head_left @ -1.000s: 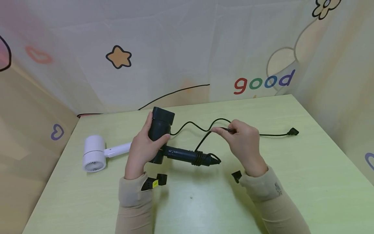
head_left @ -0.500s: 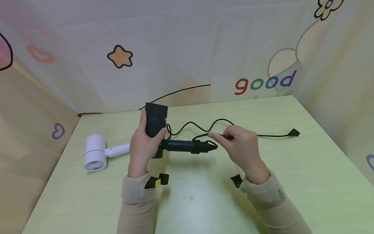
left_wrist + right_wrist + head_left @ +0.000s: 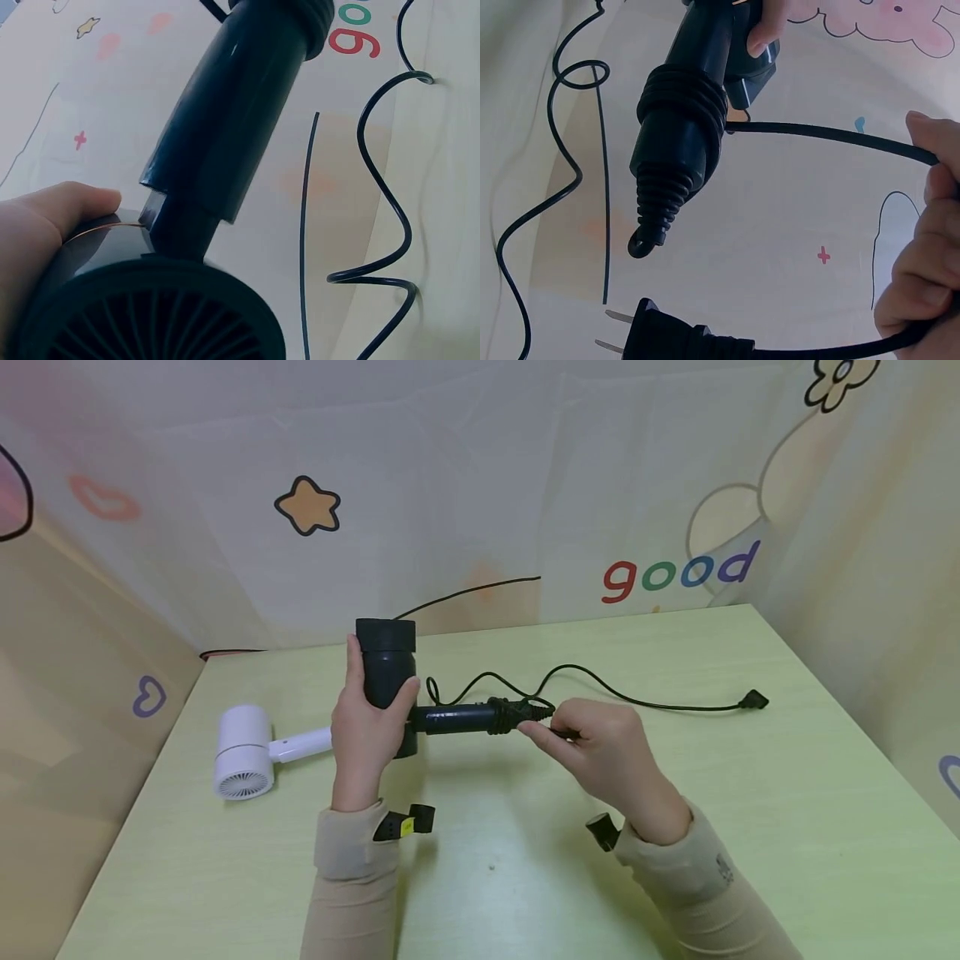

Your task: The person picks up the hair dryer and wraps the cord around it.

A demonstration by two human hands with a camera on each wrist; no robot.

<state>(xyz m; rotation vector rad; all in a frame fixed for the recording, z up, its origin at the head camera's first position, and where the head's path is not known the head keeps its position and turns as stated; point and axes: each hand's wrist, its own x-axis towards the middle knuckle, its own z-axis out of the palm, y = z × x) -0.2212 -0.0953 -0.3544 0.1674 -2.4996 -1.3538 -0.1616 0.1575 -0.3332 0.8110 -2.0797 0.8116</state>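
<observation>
In the head view my left hand [image 3: 367, 727] grips the body of a black hair dryer [image 3: 386, 677], thumb on its near side. The dryer is held above the table, handle pointing right. Several turns of black cord [image 3: 679, 94] are wrapped round the handle near its end. My right hand [image 3: 600, 743], just right of the handle's tip, grips the loose length of this cord with curled fingers. The right wrist view shows the cord running from the coils into that hand, and a two-pin plug [image 3: 660, 334] hanging out on the other side.
A white hair dryer [image 3: 243, 752] lies on the table's left, its handle partly hidden behind my left hand. Another black cord [image 3: 652, 703] snakes across the back of the table [image 3: 487, 893] to a plug [image 3: 752, 699] at right. A printed curtain [image 3: 450, 485] stands behind.
The black hair dryer has shifted left and away from me, its handle turning from a downward slant to nearly level. My right hand has come left and nearer, carrying the cord round the handle's end.
</observation>
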